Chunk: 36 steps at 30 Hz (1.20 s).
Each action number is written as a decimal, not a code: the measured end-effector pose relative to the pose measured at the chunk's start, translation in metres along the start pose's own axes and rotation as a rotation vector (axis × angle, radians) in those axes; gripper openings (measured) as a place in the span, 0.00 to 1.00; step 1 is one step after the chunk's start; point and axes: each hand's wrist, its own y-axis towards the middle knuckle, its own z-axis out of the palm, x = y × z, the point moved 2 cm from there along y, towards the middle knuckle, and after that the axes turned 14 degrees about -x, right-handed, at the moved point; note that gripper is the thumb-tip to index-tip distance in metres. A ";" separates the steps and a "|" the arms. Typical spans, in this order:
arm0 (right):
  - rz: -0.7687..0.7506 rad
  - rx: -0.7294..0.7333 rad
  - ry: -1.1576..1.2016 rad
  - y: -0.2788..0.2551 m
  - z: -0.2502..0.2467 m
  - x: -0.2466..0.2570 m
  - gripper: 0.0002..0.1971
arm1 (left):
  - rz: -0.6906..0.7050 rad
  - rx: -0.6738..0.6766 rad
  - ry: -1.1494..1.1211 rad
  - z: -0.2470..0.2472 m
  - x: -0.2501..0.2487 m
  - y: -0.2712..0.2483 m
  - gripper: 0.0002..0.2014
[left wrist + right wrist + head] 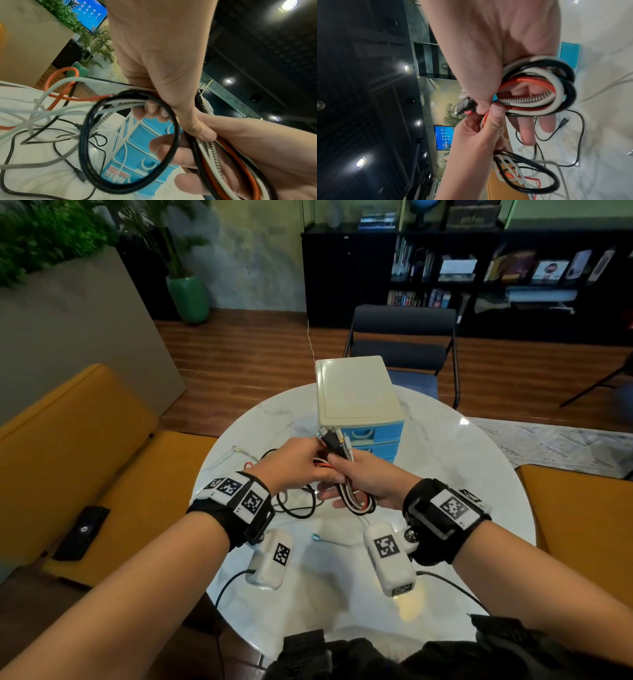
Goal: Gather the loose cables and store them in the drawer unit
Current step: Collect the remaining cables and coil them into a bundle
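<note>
Over the white marble table (pixel 455 474), my left hand (pixel 299 463) and right hand (pixel 368 479) meet on one cable bundle (pixel 358 501) of black, white, orange and braided leads. The right hand (pixel 496 54) pinches the coiled bundle (pixel 539 86) across its palm, with plug ends (pixel 330 438) sticking up. The left hand (pixel 163 65) grips the trailing strands, and a black loop (pixel 130 142) hangs from it. The drawer unit (pixel 356 395), white-topped with blue drawers (pixel 142 146), stands just behind the hands; its drawers look closed.
More loose cables (pixel 296 505) lie on the table under the left hand, with a thin white lead (pixel 239 453) further left and a small blue-tipped plug (pixel 315 537) near me. Yellow sofa seats (pixel 89 453) flank the table; a dark chair (pixel 400 344) stands behind it.
</note>
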 end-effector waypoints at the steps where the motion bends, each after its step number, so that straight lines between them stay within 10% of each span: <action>1: 0.004 -0.004 -0.020 -0.001 -0.001 0.000 0.17 | -0.001 0.006 0.006 0.000 0.000 0.000 0.27; 9: 0.014 0.075 -0.184 -0.005 -0.003 0.002 0.21 | -0.031 -0.031 -0.098 0.006 0.001 -0.001 0.30; 14: 0.044 0.149 -0.210 -0.004 -0.003 0.003 0.18 | -0.067 0.169 -0.291 0.007 0.021 -0.001 0.24; 32: 0.234 0.049 -0.199 -0.008 -0.040 0.016 0.16 | -0.098 0.142 0.587 0.002 0.110 -0.028 0.04; 36: 0.198 0.026 -0.255 -0.007 -0.032 0.015 0.17 | -0.138 0.206 0.421 0.009 0.089 -0.017 0.28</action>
